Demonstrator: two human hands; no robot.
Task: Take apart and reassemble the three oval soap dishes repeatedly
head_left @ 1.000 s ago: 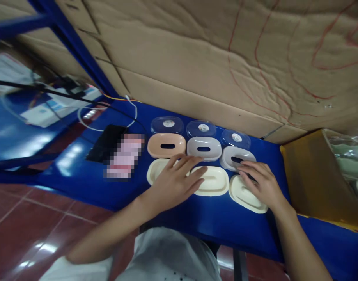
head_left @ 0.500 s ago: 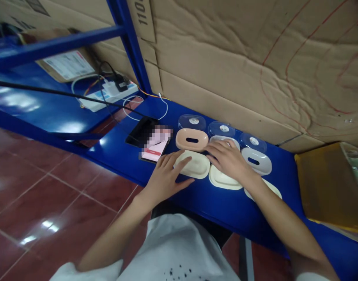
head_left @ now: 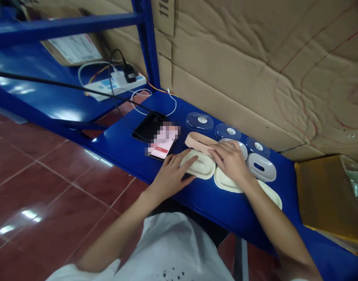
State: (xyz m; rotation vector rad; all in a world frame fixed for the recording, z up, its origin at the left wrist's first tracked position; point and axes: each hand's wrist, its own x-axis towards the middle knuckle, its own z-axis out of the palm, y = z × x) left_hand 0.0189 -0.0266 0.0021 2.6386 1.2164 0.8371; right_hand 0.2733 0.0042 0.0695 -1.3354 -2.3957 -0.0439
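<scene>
My right hand point(head_left: 230, 160) pinches the right end of a peach oval soap-dish tray point(head_left: 198, 141) with a slot in its middle. The tray is tilted, its left end raised. My left hand point(head_left: 174, 171) grips the left side of a cream oval dish base point(head_left: 204, 166), with one finger over its top and the thumb at its front edge. Under my right hand lies a second cream base point(head_left: 225, 181), partly covered. Behind that hand a white oval tray point(head_left: 240, 147) is mostly hidden. To the right are another white slotted tray point(head_left: 262, 168) and a third cream base point(head_left: 271, 195), partly behind my forearm.
Three clear oval lids point(head_left: 199, 121) with round stickers line the back of the blue table point(head_left: 117, 156). A phone point(head_left: 161, 150) lies at the left, by a black case point(head_left: 145, 127). A power strip point(head_left: 108, 88) is beyond. An open cardboard box point(head_left: 328, 195) stands right.
My right hand has taken hold of the peach tray and tilted it up from the table. My left thumb has closed in on the cream base. The view has shifted slightly.
</scene>
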